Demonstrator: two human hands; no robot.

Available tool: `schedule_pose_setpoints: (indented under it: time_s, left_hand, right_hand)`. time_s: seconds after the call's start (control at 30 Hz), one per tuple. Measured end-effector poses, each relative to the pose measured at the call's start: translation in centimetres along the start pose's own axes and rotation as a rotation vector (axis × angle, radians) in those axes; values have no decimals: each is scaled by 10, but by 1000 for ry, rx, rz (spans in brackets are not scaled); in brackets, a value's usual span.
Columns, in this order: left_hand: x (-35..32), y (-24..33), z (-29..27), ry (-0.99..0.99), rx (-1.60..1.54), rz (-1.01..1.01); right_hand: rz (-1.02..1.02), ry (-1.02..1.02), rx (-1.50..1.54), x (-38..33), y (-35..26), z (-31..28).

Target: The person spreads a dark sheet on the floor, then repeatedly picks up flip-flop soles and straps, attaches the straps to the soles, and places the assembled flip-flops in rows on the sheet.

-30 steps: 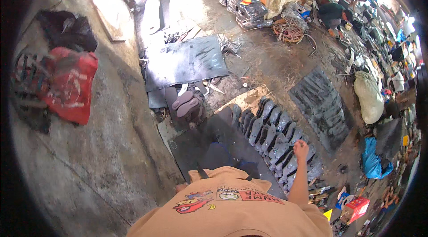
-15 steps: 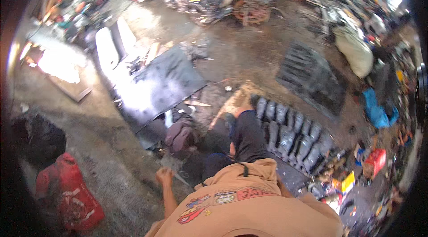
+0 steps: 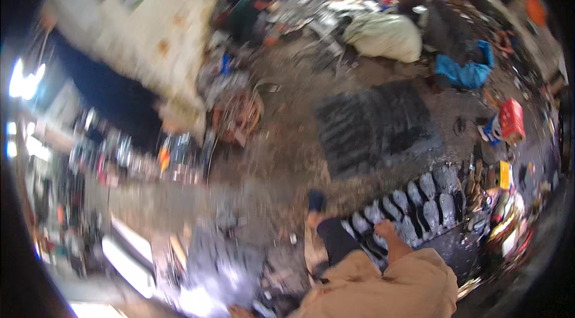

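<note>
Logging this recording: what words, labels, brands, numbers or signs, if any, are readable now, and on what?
No readable text.
Red box: any marks too small and blurred.
Yellow item: likewise.
Footwear pieces near the right hand: no legible lettering.

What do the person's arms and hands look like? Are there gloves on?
No glove shows on the right hand; it looks bare, and so does the forearm below the tan sleeve of a loose tan shirt. The left hand barely shows at the bottom edge. It's too blurry to spot small markings.
</note>
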State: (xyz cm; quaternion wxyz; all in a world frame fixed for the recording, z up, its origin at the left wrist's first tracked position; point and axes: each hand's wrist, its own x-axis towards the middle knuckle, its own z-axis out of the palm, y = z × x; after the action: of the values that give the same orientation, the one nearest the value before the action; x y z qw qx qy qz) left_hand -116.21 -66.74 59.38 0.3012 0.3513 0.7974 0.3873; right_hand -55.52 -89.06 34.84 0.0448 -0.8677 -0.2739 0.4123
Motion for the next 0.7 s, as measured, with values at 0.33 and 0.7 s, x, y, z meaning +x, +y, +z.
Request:
schedule_pose_setpoints:
  time_s: [0.33, 0.7]
  left_hand:
    - [203, 265, 335, -509, 340, 141]
    - [377, 460, 621, -1008, 311, 461]
  right_hand:
    - [500, 436, 307, 45, -90, -91]
    - [825, 424, 570, 60, -217, -60]
